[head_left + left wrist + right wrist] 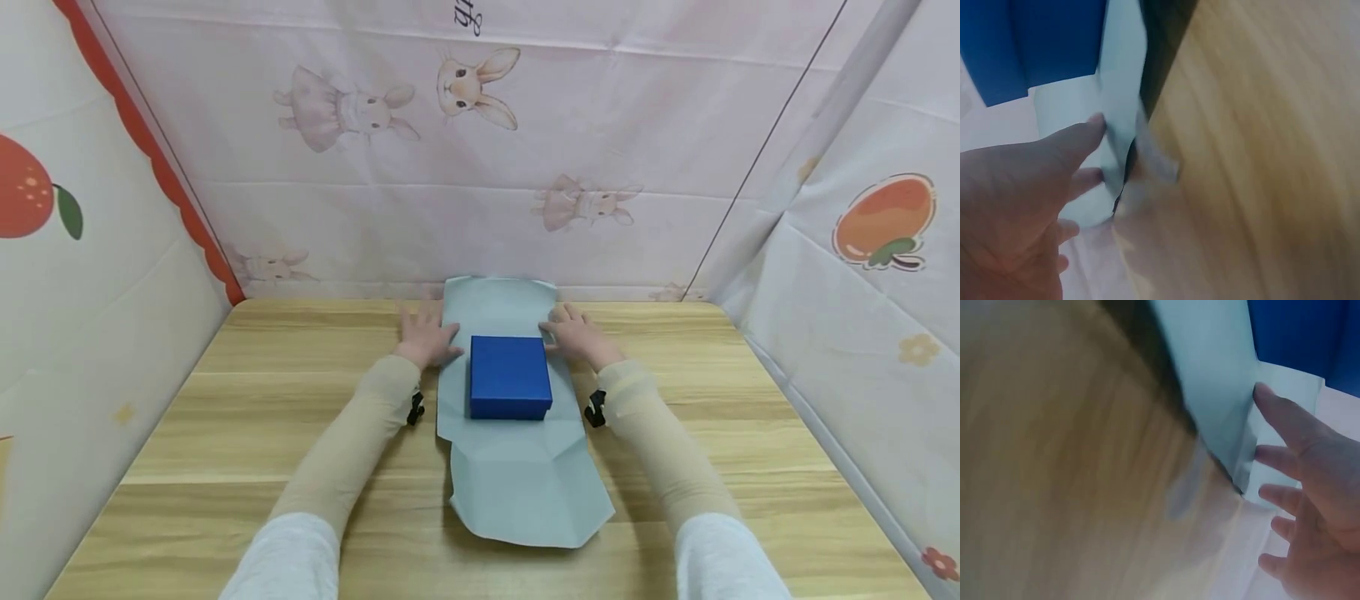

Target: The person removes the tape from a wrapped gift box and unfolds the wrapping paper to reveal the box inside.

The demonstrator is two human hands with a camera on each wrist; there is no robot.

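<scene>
A blue lidded box point(510, 369) sits on a long sheet of pale blue-green paper point(510, 483), whose front part shows fold creases. My left hand point(425, 335), fingers spread, touches the paper's left edge beside the box. At the right edge my right hand point(581, 335) touches the paper with its fingers slightly bent. In the left wrist view a translucent strip, like tape point(1159, 159), sticks out from the paper's edge. A similar strip point(1186, 487) shows in the right wrist view. Neither hand touches the box.
Paper and box lie on a wood-grain table point(285, 383). A pale pink cloth printed with rabbits point(465, 208) hangs behind it, and white printed cloths point(855, 333) stand at both sides. Each wrist wears a small black device point(596, 408).
</scene>
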